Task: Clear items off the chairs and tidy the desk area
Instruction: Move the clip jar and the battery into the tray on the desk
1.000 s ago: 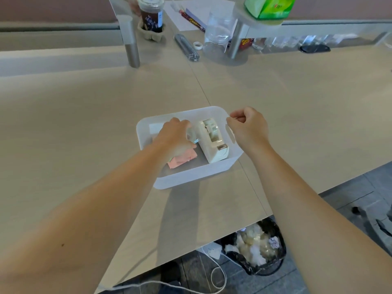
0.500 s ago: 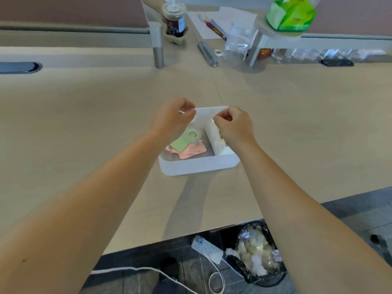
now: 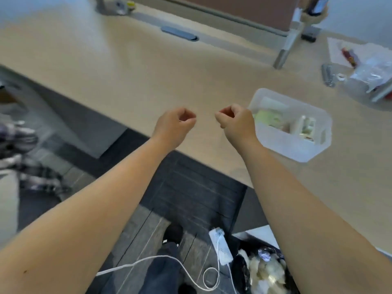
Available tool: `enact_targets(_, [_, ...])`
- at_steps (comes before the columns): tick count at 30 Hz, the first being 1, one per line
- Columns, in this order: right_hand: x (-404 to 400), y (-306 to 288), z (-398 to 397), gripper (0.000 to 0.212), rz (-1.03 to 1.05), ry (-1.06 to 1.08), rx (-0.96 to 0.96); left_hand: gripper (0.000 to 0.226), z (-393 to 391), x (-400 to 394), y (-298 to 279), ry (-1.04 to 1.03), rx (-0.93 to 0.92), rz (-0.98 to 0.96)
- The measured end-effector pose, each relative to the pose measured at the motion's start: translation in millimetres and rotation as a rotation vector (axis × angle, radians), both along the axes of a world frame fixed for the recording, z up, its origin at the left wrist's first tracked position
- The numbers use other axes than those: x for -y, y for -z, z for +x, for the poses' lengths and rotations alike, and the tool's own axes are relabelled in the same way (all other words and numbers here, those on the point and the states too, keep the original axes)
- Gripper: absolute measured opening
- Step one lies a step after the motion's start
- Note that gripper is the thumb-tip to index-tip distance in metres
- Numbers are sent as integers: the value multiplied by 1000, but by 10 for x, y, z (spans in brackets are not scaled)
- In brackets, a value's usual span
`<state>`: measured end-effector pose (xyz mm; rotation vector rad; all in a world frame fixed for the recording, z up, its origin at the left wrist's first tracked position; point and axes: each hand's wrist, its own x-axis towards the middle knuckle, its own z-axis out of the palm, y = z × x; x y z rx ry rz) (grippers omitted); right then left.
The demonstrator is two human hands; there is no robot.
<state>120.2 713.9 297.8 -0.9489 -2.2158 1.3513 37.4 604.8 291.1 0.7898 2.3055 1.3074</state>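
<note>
Both hands hang loosely curled over the near edge of the desk (image 3: 127, 66), fingers folded toward the palms with nothing visible in either. Left hand (image 3: 175, 124) and right hand (image 3: 236, 122) sit close together, knuckles facing each other across a small gap, neither touching the surface as far as can be told.

Nearest, down on the dark floor, a white power strip (image 3: 220, 246) lies with a white cable (image 3: 169, 259) looping off to the left, and just right of it a black-lined trash bin (image 3: 263, 270) holds crumpled waste. At the left edge a checked cloth (image 3: 23, 149) shows, badly blurred.

On the desk just right of the right hand sits a translucent white storage bin (image 3: 297, 147), its near corner partly behind that wrist. Inside it, a white tape dispenser (image 3: 305, 128) stands at the right end and something pale green (image 3: 267, 119) lies at the left; details are smeared.

Farther right are a clear plastic bag (image 3: 373, 75) and a sheet of paper (image 3: 337, 49). Farther back, a grey cable grommet (image 3: 180, 35) is set in the desktop, and a metal post (image 3: 286, 47) rises near the brown divider panel (image 3: 244, 9).
</note>
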Motion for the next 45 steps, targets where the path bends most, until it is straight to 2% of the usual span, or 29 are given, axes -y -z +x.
enact_targets(4, [634,88,-253,16,-41,-195,14,21,-16,842,67,-212,20,-41])
enact_targets(12, [2079,203,-796,18,-137,-533,43,19,-88,2464,62,-625,35,-78])
enact_targets(15, [2617,251,-932,19,-142,-651,73,20,-57,3045,94,-737,35,-96])
enact_targets(18, [3145,311,-1030,7,-151,-755,99,19,-23,3610,201,-838,61,-139])
enact_targets(21, [3675,427,-1102,5,-136,-817,132,20,-21,4116,354,-929,103,-144])
enact_targets(28, [4859,903,-1418,4,-147,-844,230,23,-313,5224,867,-1002,195,-159])
enact_targets(31, [5410,1247,-1638,10,-153,-802,274,27,-533,5795,1179,-1003,218,-190])
enact_targets(36, [6209,1959,-1947,6,-182,-790,374,42,-865,6717,1891,-1048,332,-301])
enact_targets(41, [6534,2761,-2091,33,-216,-751,462,72,-1152,7152,2718,-986,408,-420])
enact_targets(45, [6570,3246,-2118,32,-207,-715,537,98,-1272,7173,3246,-889,406,-512])
